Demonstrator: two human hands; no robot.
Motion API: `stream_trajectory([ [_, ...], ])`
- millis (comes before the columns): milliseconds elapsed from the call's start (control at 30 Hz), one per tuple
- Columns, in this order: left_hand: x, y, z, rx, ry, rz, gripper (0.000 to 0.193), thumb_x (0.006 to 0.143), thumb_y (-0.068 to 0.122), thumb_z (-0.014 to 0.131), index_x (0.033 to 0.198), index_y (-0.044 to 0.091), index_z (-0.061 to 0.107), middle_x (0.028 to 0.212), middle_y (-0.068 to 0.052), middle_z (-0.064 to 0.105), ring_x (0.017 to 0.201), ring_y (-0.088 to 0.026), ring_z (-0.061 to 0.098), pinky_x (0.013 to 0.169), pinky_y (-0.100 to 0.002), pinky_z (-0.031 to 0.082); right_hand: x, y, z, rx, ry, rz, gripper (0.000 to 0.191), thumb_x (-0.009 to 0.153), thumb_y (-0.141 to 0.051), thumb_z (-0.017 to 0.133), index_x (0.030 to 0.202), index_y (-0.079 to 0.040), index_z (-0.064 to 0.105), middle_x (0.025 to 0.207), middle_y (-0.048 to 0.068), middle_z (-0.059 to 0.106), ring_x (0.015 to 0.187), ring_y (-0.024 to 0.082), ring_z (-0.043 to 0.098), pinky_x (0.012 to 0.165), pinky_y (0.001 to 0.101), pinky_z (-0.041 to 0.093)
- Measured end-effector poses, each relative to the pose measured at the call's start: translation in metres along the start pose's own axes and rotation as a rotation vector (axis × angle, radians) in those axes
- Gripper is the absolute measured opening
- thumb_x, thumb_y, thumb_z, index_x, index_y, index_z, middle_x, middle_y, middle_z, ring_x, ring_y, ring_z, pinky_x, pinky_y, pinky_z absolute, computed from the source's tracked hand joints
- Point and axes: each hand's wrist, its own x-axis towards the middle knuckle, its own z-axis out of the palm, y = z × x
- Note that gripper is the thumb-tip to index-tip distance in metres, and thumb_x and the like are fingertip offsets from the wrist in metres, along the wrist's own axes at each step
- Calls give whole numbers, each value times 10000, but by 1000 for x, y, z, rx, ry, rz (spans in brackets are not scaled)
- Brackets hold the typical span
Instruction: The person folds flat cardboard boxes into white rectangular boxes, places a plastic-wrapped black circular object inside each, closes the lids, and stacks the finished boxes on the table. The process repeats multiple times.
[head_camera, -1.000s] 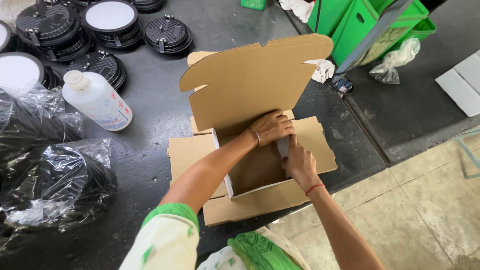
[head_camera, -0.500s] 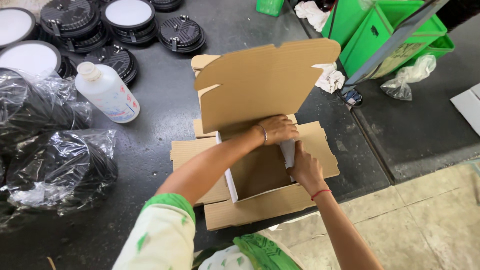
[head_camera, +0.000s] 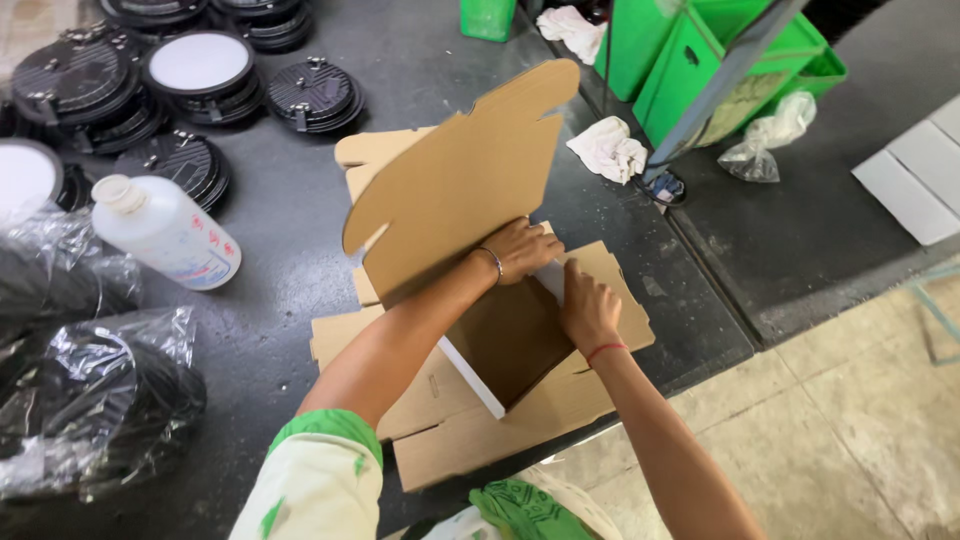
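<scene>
My left hand and right hand both pinch the white side flap of the cardboard box, fingers clenched; the bottle lies at nine o'clock on the worktop.

Left hand lay palm-down, fingers curled, forearm stretched forward. Right hand was bent at the wrist, fingers tucked, beside it.
</scene>
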Motion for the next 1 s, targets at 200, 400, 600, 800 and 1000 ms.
stream_trajectory([
  [200,-3,-13,11,98,81,-56,349,792,15,672,1114,121,593,1155,-37,657,1149,-267,590,912,-469,455,20,-7,12,8,110,10,219,886,-46,616,1083,-106,539,990,119,718,920,377,721,723,505,570],
  [400,-12,-8,9,239,208,-133,273,820,96,690,1067,135,582,1087,-36,646,1096,-241,599,961,-505,457,25,-21,12,-106,193,-9,276,839,-33,637,1095,-94,553,1013,105,707,950,326,715,764,473,558],
  [600,-17,-5,9,254,332,-133,104,938,141,609,1038,149,582,1053,-29,642,1088,-238,608,998,-534,458,26,-20,14,-145,169,-3,228,858,-48,640,1064,-88,551,999,107,709,924,325,723,741,459,579],
  [800,-14,7,5,-3,271,29,245,927,114,574,1161,168,618,1200,-23,659,1198,-237,585,1058,-426,430,-5,-24,1,-106,-33,7,270,913,-90,638,1154,-37,529,974,180,726,887,384,738,694,460,612],
  [1000,-61,61,-45,-187,464,6,447,837,96,566,1278,134,623,1454,-124,589,1340,-304,531,1129,-413,391,-68,-17,-61,245,-551,10,564,904,-473,740,1198,-15,593,908,177,766,883,371,759,865,490,567],
])
